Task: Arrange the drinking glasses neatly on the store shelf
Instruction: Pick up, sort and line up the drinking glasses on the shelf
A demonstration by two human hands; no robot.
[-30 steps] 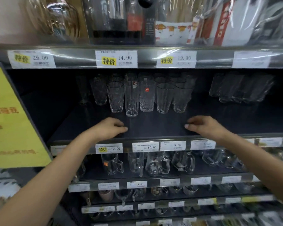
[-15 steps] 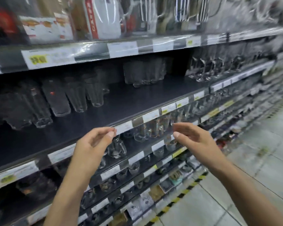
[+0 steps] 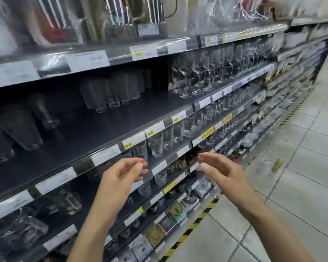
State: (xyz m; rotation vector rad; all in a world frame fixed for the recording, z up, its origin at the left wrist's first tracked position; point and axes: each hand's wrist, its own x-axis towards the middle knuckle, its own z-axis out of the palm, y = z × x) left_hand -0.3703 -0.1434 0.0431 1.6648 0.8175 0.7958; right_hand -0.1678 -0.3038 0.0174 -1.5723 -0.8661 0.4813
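Clear drinking glasses stand in groups on a dark shelf point(image 3: 110, 133): a blurred cluster at far left point(image 3: 17, 133) and a tighter group of tall glasses point(image 3: 110, 93) further back. On the shelf below, a row of tumblers point(image 3: 156, 144) lines the front edge. My left hand point(image 3: 121, 174) hovers in front of the shelves with fingers loosely curled, holding nothing. My right hand point(image 3: 220, 169) is raised beside it, fingers relaxed and empty. Both hands are off the shelf, just below the tumbler row.
Stemmed wine glasses point(image 3: 197, 76) fill the same shelf further right. The top shelf point(image 3: 159, 44) carries wrapped jugs behind price labels. Lower shelves hold mugs and boxed goods point(image 3: 155, 235). A tiled aisle floor point(image 3: 292, 186) with a yellow-black stripe lies at right.
Both hands have lifted off the shelf's front edge and now hover in the air. The view has swung right along the aisle, so the glasses sit at the left.
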